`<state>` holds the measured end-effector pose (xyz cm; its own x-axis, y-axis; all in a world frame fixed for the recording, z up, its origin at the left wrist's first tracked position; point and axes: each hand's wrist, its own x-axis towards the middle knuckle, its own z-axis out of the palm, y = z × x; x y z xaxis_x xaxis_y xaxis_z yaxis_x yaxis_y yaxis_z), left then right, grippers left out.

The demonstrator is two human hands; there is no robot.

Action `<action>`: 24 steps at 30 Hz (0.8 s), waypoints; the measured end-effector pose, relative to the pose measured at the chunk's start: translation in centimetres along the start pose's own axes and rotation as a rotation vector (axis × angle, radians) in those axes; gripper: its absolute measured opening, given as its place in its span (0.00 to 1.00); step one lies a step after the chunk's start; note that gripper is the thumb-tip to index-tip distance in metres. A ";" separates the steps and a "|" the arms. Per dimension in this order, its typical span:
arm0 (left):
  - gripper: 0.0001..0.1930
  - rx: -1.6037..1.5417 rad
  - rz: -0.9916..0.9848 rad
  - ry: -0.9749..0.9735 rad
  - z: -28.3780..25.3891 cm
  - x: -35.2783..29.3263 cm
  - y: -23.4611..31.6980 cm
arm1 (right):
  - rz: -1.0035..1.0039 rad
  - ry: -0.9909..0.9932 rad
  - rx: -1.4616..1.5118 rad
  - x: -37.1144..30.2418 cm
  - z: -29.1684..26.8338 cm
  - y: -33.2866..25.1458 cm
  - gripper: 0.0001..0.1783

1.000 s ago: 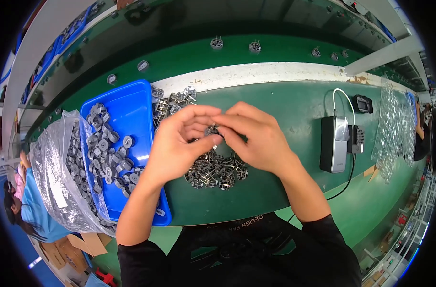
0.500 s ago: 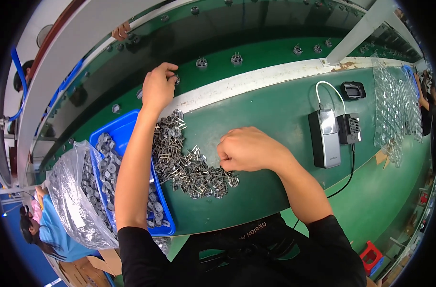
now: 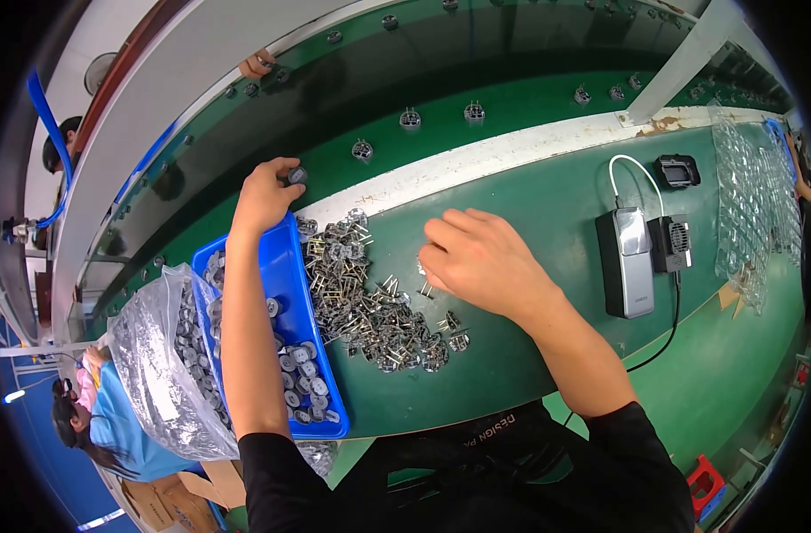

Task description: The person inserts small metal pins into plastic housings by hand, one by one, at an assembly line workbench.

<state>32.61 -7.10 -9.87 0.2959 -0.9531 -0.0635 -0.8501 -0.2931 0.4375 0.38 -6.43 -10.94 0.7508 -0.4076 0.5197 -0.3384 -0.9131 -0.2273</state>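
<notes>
On the green belt at the far left, my left hand (image 3: 265,197) has its thumb and fingers closed around a grey round cap (image 3: 297,176). Just right of it, a pronged part (image 3: 362,151) stands on the belt. My right hand (image 3: 478,259) is above the green table, fingers curled in a pinch on a small pronged metal part (image 3: 426,289), which its fingers partly cover. Between my arms lies a pile of pronged metal parts (image 3: 370,311). Under my left forearm is a blue tray (image 3: 285,258) with grey round caps (image 3: 306,377).
A clear plastic bag (image 3: 147,346) of grey caps sits left of the tray. A white rail (image 3: 512,133) divides table and belt. Farther right are a grey power bank (image 3: 627,262) with cables, a black holder (image 3: 678,171) and clear blister trays (image 3: 747,204). Another person's hand (image 3: 257,64) is across the belt.
My left hand has let go of a pronged part on the belt and moved left onto a grey cap. My right hand has lifted from the pile's edge with a pronged part. The view has shifted.
</notes>
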 end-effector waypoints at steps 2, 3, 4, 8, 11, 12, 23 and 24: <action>0.23 -0.013 -0.022 0.019 0.3 0.0 -0.3 | -0.012 -0.008 0.011 0.0 0.4 -0.1 0.09; 0.22 -0.001 0.002 0.062 0.3 0.1 -0.5 | 0.007 -0.040 0.021 0.1 0.6 -0.2 0.09; 0.20 0.008 0.026 0.101 0.5 0.1 -0.6 | 0.029 -0.075 0.029 0.1 0.8 -0.3 0.09; 0.17 -0.393 0.099 0.172 0.6 -2.9 5.2 | 0.112 -0.074 0.181 -0.3 1.3 0.0 0.09; 0.16 -0.647 0.166 0.013 1.3 -7.5 8.3 | 0.194 -0.145 0.279 -0.3 1.3 0.5 0.08; 0.16 -0.725 0.114 -0.055 1.0 -9.1 9.2 | 0.187 -0.134 0.306 -0.3 1.3 0.7 0.08; 0.19 -0.523 0.268 -0.041 2.5 -13.6 9.1 | 0.300 0.220 0.715 1.1 0.1 -1.6 0.11; 0.20 -0.563 0.237 -0.093 2.7 -13.7 9.2 | 0.251 0.239 0.709 1.1 0.3 -1.6 0.10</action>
<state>19.60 3.06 -7.36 0.0662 -0.9975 0.0263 -0.5204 -0.0121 0.8539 1.91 -5.41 -10.26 0.5306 -0.6629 0.5281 0.0214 -0.6124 -0.7903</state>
